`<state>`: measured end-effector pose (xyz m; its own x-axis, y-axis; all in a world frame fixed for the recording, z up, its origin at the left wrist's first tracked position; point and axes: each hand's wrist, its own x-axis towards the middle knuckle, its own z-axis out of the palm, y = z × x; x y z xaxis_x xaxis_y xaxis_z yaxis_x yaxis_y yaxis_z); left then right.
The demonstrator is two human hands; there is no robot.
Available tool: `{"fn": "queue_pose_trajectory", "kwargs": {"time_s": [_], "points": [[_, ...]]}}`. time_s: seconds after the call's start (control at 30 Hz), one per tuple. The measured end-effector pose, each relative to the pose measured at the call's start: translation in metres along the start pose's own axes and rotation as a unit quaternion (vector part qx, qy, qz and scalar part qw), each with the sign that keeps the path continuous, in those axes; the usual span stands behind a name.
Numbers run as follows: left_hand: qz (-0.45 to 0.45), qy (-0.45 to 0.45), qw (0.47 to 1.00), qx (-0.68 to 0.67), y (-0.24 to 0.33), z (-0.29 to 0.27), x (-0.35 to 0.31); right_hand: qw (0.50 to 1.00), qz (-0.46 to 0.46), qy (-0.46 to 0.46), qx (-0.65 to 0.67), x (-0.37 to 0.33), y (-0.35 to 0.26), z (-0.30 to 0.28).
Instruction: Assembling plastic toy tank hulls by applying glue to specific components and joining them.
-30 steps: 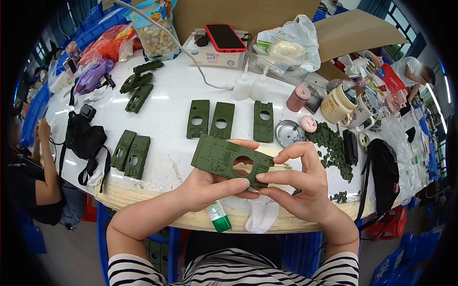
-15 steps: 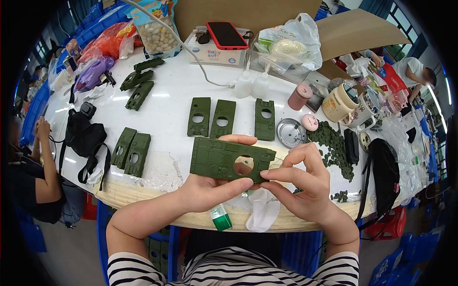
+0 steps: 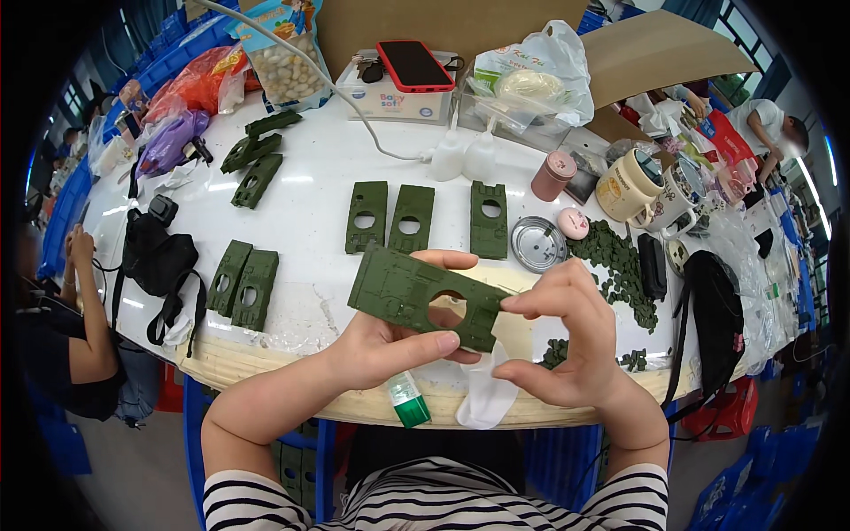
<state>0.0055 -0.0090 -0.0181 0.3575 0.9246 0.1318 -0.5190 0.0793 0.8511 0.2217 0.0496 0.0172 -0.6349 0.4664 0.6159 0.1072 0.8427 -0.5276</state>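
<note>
Across the left hand (image 3: pixel 382 351), green hull (image 3: pixel 407 290) lengthwise, holed end (image 3: pixel 483 320) lower right

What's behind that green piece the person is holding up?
Behind the green piece, fingers of the left hand show past its upper and lower edges. The rest of them, and the table directly behind, are covered.

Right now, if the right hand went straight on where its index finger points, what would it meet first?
The right hand would likely meet the green part held in the left hand; the index fingertip looks very near its right end, though contact is unclear.
</note>
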Motion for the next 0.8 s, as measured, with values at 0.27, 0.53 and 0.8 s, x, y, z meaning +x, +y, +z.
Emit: {"fn": "queue_pose_trajectory", "kwargs": {"time_s": [0.27,0.53,0.8], "points": [[-0.142,-0.075,0.986,0.044,0.017,0.0,-0.01,0.994,0.074,0.036,0.073,-0.003,0.008,-0.003],[-0.248,0.116,0.946,0.171,0.055,-0.065,-0.078,0.994,0.087,0.037,0.048,-0.001,0.004,-0.002],[-0.363,0.155,0.874,0.285,0.079,-0.106,-0.081,0.998,0.053,0.008,0.015,0.002,0.003,0.006]]}}
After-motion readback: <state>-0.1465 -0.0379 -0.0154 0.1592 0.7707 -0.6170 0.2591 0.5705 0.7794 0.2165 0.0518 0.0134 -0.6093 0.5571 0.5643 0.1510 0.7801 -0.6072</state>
